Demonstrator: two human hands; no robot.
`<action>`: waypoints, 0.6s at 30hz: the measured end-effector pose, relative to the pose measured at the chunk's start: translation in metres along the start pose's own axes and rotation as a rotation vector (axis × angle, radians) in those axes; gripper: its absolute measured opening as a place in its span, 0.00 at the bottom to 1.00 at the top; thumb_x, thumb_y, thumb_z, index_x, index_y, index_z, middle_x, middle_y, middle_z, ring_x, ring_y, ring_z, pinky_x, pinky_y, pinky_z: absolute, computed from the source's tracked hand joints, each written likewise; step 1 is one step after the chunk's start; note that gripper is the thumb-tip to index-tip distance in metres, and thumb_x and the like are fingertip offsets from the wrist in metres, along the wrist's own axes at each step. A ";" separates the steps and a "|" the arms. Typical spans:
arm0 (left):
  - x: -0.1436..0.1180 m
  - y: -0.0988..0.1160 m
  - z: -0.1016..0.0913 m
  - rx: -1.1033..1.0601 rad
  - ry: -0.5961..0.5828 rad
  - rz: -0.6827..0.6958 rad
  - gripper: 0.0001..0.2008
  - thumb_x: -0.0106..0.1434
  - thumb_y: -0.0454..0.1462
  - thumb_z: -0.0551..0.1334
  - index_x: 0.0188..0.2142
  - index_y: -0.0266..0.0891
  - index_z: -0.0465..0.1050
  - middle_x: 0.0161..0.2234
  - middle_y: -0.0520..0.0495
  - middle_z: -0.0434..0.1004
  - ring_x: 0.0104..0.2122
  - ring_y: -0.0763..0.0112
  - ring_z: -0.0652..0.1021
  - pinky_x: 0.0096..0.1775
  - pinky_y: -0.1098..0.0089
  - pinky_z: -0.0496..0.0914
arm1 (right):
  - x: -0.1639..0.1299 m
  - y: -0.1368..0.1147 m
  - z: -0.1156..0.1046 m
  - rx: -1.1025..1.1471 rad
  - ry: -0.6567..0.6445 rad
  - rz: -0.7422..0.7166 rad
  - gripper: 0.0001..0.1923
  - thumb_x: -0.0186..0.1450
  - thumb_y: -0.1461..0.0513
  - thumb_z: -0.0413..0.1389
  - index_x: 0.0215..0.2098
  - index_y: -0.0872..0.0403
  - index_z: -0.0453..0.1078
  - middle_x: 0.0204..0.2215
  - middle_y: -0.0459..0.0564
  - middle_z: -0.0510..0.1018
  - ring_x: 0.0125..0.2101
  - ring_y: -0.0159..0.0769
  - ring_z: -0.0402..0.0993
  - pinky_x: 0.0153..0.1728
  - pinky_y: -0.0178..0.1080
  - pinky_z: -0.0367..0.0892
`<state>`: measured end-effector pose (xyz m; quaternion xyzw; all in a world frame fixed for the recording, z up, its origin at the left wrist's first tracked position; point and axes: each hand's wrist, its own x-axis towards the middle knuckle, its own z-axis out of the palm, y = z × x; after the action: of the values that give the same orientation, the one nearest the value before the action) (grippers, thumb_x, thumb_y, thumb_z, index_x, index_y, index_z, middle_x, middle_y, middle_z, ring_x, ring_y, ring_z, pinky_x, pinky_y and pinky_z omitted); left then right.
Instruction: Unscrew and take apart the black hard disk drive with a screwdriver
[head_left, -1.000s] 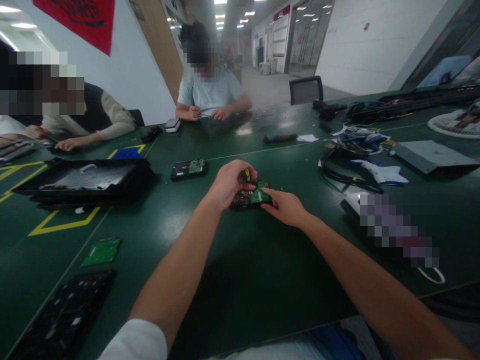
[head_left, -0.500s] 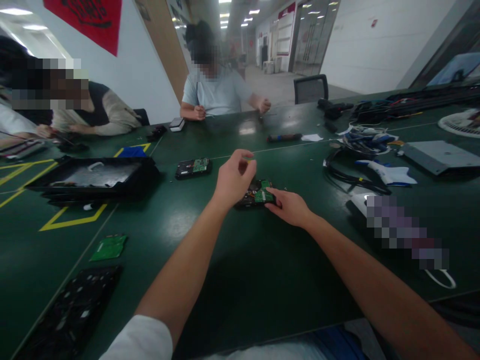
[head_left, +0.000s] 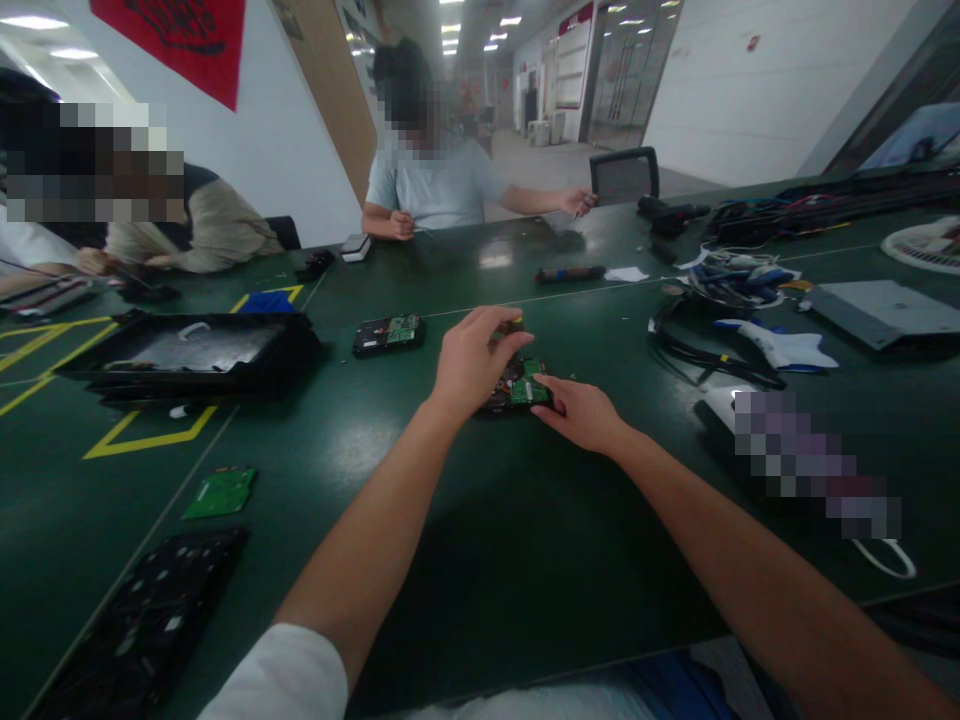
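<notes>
hard drive, black with a green circuit board facing up, lying flat on the dark green table in front of the person. right hand rests on its near right edge, fingers pressed down to steady it. left hand is raised just above the drive, fingertips pinched on a small yellowish tool that is too blurred to identify. a second drive lies beyond, well apart.
</notes>
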<state>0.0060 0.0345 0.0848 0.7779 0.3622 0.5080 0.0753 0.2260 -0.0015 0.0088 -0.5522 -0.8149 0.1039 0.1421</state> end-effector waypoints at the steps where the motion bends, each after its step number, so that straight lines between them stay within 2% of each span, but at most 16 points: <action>1: 0.000 0.000 0.001 0.003 0.012 -0.008 0.09 0.69 0.37 0.72 0.47 0.42 0.80 0.47 0.46 0.85 0.44 0.67 0.84 0.44 0.67 0.79 | 0.000 0.000 0.000 0.001 0.003 -0.001 0.29 0.76 0.50 0.57 0.71 0.51 0.65 0.39 0.50 0.84 0.37 0.41 0.80 0.34 0.40 0.63; 4: -0.001 -0.002 0.001 0.019 0.041 -0.015 0.08 0.67 0.38 0.74 0.43 0.42 0.79 0.43 0.48 0.84 0.43 0.67 0.83 0.41 0.68 0.79 | 0.000 0.001 0.001 -0.001 0.010 -0.005 0.29 0.76 0.51 0.58 0.71 0.52 0.66 0.38 0.50 0.84 0.37 0.41 0.80 0.34 0.40 0.63; 7: 0.000 -0.003 0.001 0.018 0.038 -0.003 0.07 0.69 0.36 0.72 0.45 0.43 0.79 0.44 0.47 0.82 0.43 0.67 0.82 0.41 0.68 0.79 | 0.000 0.001 0.002 0.001 0.013 -0.005 0.29 0.76 0.51 0.57 0.71 0.53 0.67 0.38 0.50 0.85 0.37 0.41 0.80 0.34 0.41 0.63; 11: -0.001 -0.002 0.001 0.122 0.066 0.010 0.08 0.70 0.35 0.70 0.48 0.45 0.81 0.46 0.45 0.80 0.44 0.65 0.81 0.45 0.64 0.79 | 0.000 0.000 0.001 0.018 0.008 0.010 0.29 0.76 0.50 0.57 0.71 0.51 0.67 0.38 0.50 0.85 0.37 0.42 0.80 0.34 0.41 0.64; 16: -0.002 0.000 0.002 0.201 0.020 0.024 0.11 0.75 0.32 0.63 0.53 0.43 0.80 0.52 0.43 0.84 0.52 0.61 0.83 0.54 0.60 0.78 | 0.001 0.000 0.001 -0.007 -0.003 -0.009 0.29 0.76 0.50 0.56 0.71 0.53 0.66 0.40 0.51 0.85 0.38 0.42 0.80 0.34 0.41 0.64; 18: -0.003 -0.001 0.003 0.194 0.008 0.013 0.11 0.74 0.34 0.65 0.54 0.43 0.78 0.53 0.43 0.84 0.52 0.60 0.83 0.55 0.59 0.78 | 0.001 0.000 0.000 -0.012 -0.005 -0.010 0.29 0.77 0.50 0.56 0.71 0.53 0.66 0.40 0.51 0.85 0.38 0.42 0.80 0.35 0.40 0.64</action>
<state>0.0075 0.0339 0.0806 0.7819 0.4048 0.4741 -0.0053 0.2260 -0.0005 0.0086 -0.5486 -0.8186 0.0999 0.1373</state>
